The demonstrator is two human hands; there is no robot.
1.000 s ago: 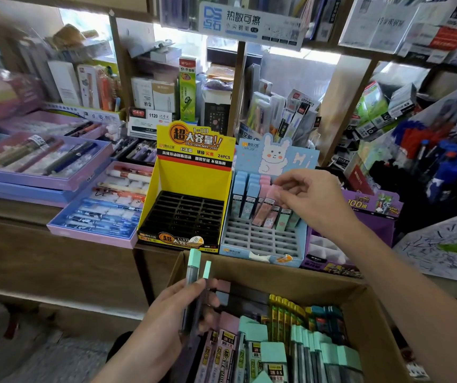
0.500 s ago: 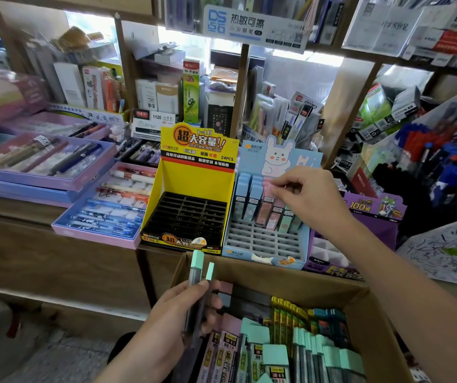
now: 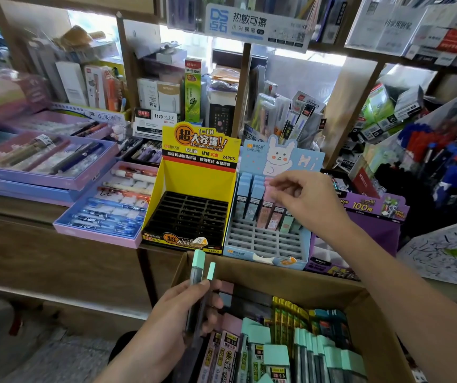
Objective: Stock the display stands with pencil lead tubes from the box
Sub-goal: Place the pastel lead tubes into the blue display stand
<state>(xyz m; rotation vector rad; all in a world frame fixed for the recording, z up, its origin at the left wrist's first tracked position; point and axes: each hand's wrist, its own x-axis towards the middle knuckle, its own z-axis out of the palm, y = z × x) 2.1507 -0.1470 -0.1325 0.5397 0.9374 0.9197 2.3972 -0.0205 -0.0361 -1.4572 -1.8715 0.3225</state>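
Pink tube (image 3: 266,199) pinched; mint tubes (image 3: 196,272) clasped.

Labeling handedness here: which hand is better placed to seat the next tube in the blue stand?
Right. The right hand is over the blue stand, fingertips at its pink tubes. The left hand is low by the box, gripping two mint-capped tubes, so probably supply.
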